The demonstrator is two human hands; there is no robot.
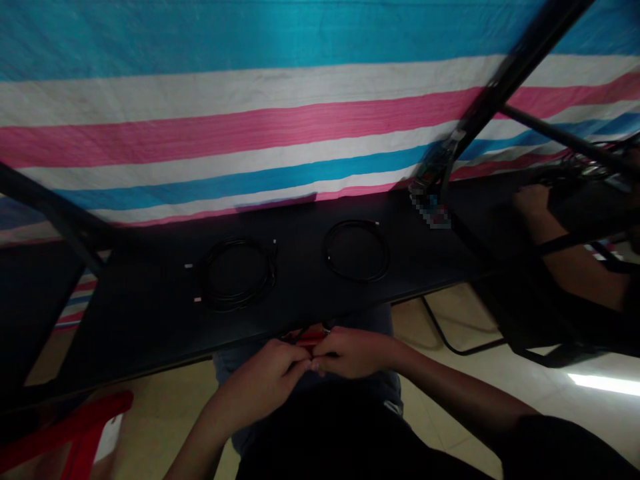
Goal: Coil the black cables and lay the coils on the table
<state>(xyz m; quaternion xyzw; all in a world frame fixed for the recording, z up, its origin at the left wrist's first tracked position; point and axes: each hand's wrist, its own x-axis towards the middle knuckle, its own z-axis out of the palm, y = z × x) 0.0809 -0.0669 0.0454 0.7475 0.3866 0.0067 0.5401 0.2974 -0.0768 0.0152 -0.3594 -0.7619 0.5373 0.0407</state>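
My left hand (280,370) and my right hand (350,353) meet in front of my lap, just below the near edge of the dark table. Their fingertips press together, both closed around a small red object (311,339) whose kind I cannot make out; the fingers hide most of it. Beyond them on the table lie two coiled black cables. The larger coil (201,283) is at the left, with light-coloured connector ends sticking out. A smaller, thinner cable coil (387,250) lies to its right.
Black metal frame posts (480,127) rise at both sides of the table (300,280). Behind it hangs a striped tarp (250,133). Another person's arm (575,250) reaches in at the right, near more cables. A red plastic stool (85,433) stands at lower left.
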